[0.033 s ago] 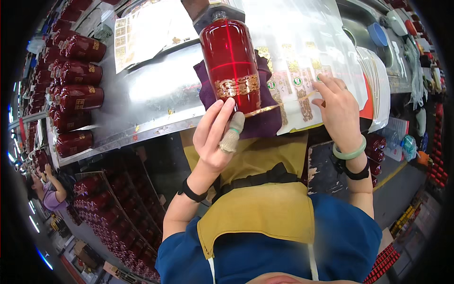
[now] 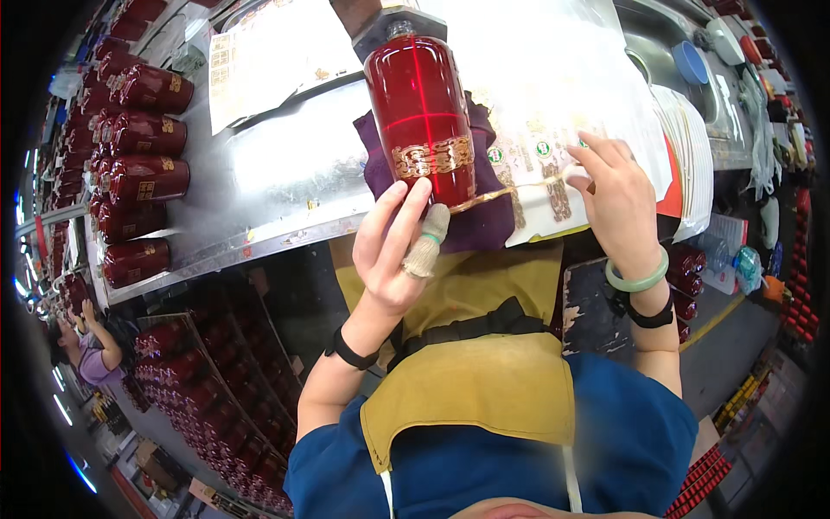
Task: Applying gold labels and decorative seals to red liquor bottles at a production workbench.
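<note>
A glossy red glass bottle (image 2: pixel 419 108) with an ornate gold band lies on a purple cloth (image 2: pixel 471 229), its neck pointing away from me against a metal block (image 2: pixel 398 30). My left hand (image 2: pixel 387 255) holds the bottle's base end, two fingers resting on the glass. Its thumb, in a cloth finger cover (image 2: pixel 425 246), presses at the base's edge. From there a thin gold strip (image 2: pixel 497 195) stretches rightward to my right hand (image 2: pixel 618 203). The right thumb and index finger pinch the strip's far end above sheets of gold labels (image 2: pixel 545 149).
More red bottles (image 2: pixel 149 179) lie along the bench's left side. A label sheet (image 2: pixel 251 73) is at the back left. White stacked sheets (image 2: pixel 687 164) and a blue bowl (image 2: pixel 689 62) are on the right. Racked bottles (image 2: pixel 203 372) fill the lower left; a person (image 2: pixel 97 346) works beyond.
The gold strip between my hands now runs straighter, raised from the label sheets. My right hand has shifted very slightly; the bottle and left hand stay nearly in place.
</note>
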Available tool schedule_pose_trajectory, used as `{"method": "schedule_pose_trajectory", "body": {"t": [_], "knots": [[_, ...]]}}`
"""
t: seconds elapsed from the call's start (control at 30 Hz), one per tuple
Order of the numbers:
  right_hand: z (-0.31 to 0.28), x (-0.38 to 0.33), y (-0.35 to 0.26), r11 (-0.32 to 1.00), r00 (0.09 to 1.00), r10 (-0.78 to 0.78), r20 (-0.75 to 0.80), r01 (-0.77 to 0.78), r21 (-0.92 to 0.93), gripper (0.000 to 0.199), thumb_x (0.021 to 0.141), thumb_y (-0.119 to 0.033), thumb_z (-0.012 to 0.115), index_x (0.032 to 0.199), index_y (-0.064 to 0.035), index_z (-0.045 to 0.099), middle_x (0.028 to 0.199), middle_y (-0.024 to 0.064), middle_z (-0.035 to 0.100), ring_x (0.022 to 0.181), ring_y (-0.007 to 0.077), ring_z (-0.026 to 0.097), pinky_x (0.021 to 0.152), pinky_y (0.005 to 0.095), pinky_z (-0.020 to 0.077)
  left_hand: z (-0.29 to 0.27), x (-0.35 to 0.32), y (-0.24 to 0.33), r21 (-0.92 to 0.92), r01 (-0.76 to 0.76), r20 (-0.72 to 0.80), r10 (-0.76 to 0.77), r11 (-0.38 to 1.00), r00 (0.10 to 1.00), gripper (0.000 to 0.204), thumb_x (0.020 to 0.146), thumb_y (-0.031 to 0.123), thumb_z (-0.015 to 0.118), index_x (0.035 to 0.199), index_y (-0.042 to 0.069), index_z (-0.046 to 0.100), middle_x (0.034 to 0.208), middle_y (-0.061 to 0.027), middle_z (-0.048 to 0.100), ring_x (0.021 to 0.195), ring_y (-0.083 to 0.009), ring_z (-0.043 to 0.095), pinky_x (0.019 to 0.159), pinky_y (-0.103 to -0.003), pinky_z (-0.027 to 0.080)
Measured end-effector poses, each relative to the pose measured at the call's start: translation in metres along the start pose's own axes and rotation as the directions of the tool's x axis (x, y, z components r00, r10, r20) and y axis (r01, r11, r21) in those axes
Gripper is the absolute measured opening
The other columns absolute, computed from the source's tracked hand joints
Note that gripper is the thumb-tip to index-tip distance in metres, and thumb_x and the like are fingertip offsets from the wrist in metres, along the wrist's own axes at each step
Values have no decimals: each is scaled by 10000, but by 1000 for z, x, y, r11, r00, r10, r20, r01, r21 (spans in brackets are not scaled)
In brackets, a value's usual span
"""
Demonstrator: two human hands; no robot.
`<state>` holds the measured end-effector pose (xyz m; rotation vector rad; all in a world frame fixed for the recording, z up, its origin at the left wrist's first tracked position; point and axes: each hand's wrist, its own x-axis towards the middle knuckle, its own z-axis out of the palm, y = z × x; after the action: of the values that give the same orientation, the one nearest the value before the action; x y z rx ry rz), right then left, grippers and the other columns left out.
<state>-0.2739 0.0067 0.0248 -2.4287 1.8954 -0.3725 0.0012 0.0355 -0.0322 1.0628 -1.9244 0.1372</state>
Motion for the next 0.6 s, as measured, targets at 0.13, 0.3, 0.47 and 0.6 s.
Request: {"method": "schedule_pose_trajectory", "body": {"t": [0.13, 0.3, 0.47, 0.6], "knots": [[-9, 8, -8, 998, 995, -54, -88, 51, -41, 352, 764, 4, 758, 1113, -23, 717, 1207, 114, 699, 1066, 321, 632, 875, 409, 543, -4, 8, 0, -31, -45, 98, 48, 998, 994, 236, 780, -82, 770, 996, 14, 769, 1209, -132, 736, 1127, -329, 671, 888, -390, 595], [-38, 22, 2, 969, 983, 118, -143, -146, -198, 336, 812, -39, 787, 1137, -3, 715, 1268, 128, 699, 1055, 291, 646, 849, 380, 545, 0, 6, -5, -99, 70, -98, -79, 993, 992, 288, 777, -120, 803, 1056, -106, 731, 1144, -187, 751, 1067, -340, 724, 928, -398, 603], [-20, 27, -22, 724, 987, -45, 154, -74, 686, 173, 913, -125, 755, 1032, -5, 720, 1024, 124, 742, 858, 278, 677, 719, 344, 516, 1, -3, -3, -49, 98, -56, -101, 994, 993, 289, 791, -119, 784, 1075, -91, 737, 1146, -173, 754, 1074, -332, 714, 920, -391, 600], [14, 31, -45, 668, 959, -209, 189, -1, 745, 249, 955, -263, 716, 967, -16, 688, 895, 148, 666, 836, 321, 642, 776, 395, 500, 1, -3, 4, -46, 109, -11, -110, 993, 994, 218, 853, -122, 698, 1058, -65, 745, 1184, -146, 740, 1086, -311, 680, 873, -368, 611]]}}
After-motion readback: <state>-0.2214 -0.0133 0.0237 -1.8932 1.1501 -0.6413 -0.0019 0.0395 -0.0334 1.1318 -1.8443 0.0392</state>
